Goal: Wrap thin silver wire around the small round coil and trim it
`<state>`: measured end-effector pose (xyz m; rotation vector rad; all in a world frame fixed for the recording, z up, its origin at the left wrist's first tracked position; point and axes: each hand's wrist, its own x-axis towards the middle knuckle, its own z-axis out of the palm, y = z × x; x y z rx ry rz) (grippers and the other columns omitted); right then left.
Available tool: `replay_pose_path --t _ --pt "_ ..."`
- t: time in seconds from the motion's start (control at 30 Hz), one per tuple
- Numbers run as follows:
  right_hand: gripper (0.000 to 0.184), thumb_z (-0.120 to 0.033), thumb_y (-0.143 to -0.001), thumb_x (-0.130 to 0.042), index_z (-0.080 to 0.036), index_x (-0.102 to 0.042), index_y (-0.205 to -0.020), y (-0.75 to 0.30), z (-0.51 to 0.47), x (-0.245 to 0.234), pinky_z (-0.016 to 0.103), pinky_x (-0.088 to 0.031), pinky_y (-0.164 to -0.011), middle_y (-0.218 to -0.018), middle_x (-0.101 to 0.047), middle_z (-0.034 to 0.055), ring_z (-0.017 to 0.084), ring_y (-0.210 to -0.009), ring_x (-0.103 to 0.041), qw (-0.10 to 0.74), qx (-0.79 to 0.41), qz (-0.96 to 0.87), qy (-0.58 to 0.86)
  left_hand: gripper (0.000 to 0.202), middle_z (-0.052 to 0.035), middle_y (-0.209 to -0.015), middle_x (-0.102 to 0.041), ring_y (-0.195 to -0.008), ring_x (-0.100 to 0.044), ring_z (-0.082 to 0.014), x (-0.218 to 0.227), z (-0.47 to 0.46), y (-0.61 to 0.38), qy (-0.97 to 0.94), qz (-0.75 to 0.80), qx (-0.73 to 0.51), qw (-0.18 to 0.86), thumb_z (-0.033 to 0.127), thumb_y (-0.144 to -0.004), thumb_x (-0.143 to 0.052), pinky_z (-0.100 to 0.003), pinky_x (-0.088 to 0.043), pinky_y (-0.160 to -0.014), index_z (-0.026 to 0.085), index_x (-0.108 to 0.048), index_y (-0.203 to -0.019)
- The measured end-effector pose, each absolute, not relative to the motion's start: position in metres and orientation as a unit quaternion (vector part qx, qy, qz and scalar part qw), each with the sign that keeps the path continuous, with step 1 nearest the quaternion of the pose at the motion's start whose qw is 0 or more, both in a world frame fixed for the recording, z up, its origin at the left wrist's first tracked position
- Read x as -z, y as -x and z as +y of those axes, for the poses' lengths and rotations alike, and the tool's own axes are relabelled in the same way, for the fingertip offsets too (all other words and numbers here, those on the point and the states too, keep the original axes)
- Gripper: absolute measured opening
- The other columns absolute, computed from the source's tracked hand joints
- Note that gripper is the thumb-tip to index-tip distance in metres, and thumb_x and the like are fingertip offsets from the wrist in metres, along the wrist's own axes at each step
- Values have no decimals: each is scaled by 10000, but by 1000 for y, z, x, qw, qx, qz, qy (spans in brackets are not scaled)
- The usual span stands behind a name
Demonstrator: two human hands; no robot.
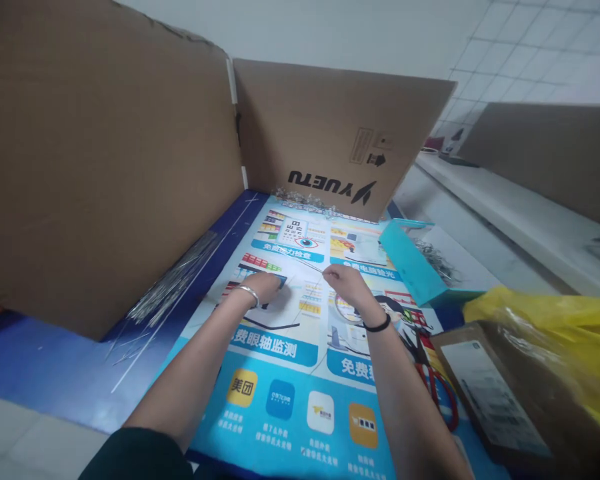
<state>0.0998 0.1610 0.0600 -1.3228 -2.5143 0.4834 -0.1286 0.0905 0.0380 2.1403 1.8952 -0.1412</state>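
Just beyond the curled left hand [263, 288], its hold unclear: thin wire [312, 265], pinched by the right hand [349, 285].

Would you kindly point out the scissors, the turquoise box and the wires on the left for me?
Scissors [422, 360]: head view, where blades meet handles.
Turquoise box [409, 261]: head view, on its side wall.
Wires [174, 283]: head view, middle of the bundle.

Thin slanted wire [311, 265] in right hand [347, 283]
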Motion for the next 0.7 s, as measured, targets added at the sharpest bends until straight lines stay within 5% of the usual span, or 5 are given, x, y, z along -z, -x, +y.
replay_pose_path --t 0.17,0.4,0.7 --pt "223 -246 -846 -451 -222 -671 -871 -91 164 -46 257 -414 -660 -854 -716 25 179 -786 -638 104 -158 -874 448 142 -172 -956 -699 -922 -644 -305 -33 93 133 -716 680 49 151 226 -799 -578 -401 -493 -781 157 -692 -847" --pt "228 -246 -846 -442 -213 -663 -892 -92 167 -39 272 -410 -658 -888 -717 52 205 -821 -640 75 -127 -879 454 304 -91 -1157 -589 -992 -597 -205 -33 96 165 -660 730 66 165 328 -902 -547 -413 -512 -845 152 -565 -1149" --pt "240 -288 -850 -429 -226 -653 -911 -98 172 -39 270 -406 -624 -845 -714 38 200 -775 -645 64 -116 -878 460 305 -90 -1180 -576 -1004 -593 -209 -35 88 230 -597 794 26 114 315 -902 -549 -404 -517 -838 171 -555 -1171"
